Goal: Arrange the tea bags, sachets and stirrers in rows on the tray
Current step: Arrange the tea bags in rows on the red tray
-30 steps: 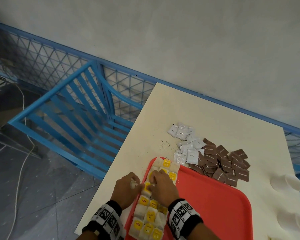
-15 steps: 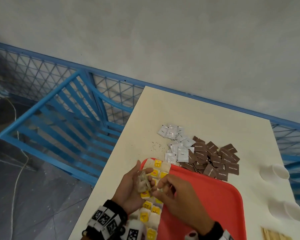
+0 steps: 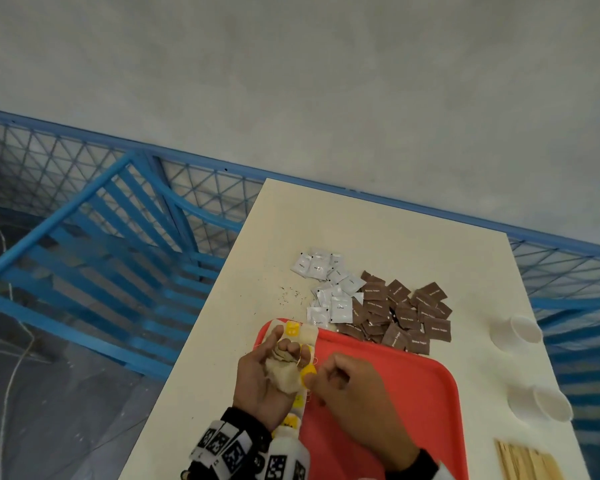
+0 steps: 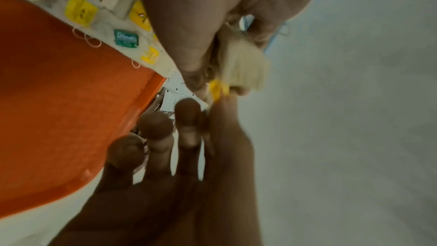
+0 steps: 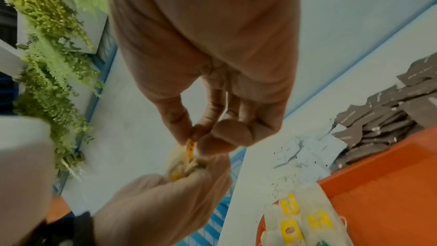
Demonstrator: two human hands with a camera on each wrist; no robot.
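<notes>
Here left hand [image 3: 264,379] grips tea bags [image 3: 284,374]; right hand [image 3: 347,389] pinches yellow tag [image 3: 307,371] above tray [image 3: 413,393] edge.

- Red tray [image 3: 413,393]: one, at the table's 6 o'clock edge.
- Paper cups [image 3: 520,332]: two, lying at 3 o'clock of the tray.
- White sachets [image 3: 329,292]: roughly a dozen, heaped at 12 o'clock; overlap hides an exact count.
- Brown sachets [image 3: 402,317]: about twenty, overlapping, at 1 o'clock.
- Tea bags [image 3: 300,336]: two columns on the tray, mostly hidden; uncountable.
- Wooden stirrers [image 3: 527,462]: one bundle, 4 o'clock; sticks uncountable.
</notes>
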